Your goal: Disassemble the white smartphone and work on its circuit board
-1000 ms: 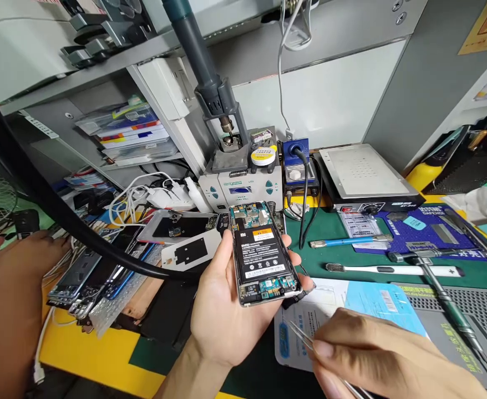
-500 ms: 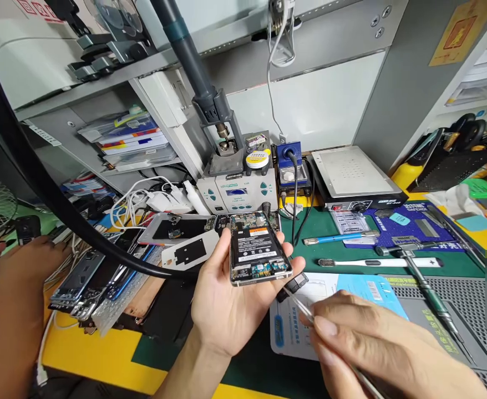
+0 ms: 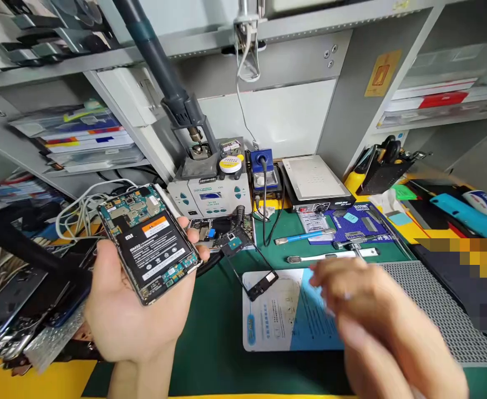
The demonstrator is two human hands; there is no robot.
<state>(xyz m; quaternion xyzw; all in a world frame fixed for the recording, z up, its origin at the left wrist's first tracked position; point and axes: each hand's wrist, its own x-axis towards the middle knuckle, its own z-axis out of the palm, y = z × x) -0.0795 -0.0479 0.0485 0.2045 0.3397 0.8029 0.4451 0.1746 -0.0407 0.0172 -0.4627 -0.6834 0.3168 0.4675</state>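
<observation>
My left hand (image 3: 118,316) holds an opened phone (image 3: 147,244) flat on the palm, back cover off, with the black battery and circuit boards facing up. The thumb rests on its right edge. My right hand (image 3: 372,316) hovers, blurred by motion, over a white and blue printed sheet (image 3: 280,321) on the green mat; I cannot make out anything in it. A thin black frame part (image 3: 255,274) lies between the two hands, at the sheet's top edge.
A hot-air rework station (image 3: 210,194) with its handle (image 3: 181,111) stands at the back. Beside it are a blue tip holder (image 3: 262,169) and a heating plate (image 3: 314,185). A blue-handled tool (image 3: 305,237) and a brush (image 3: 330,256) lie nearby. Stacked phones (image 3: 14,310) fill the left; a grey mat (image 3: 426,310) lies right.
The view swung to the right. My left hand carried the phone to the left. My right hand moved fast and blurred; the tweezers seen earlier no longer show. The other person's hands left view.
</observation>
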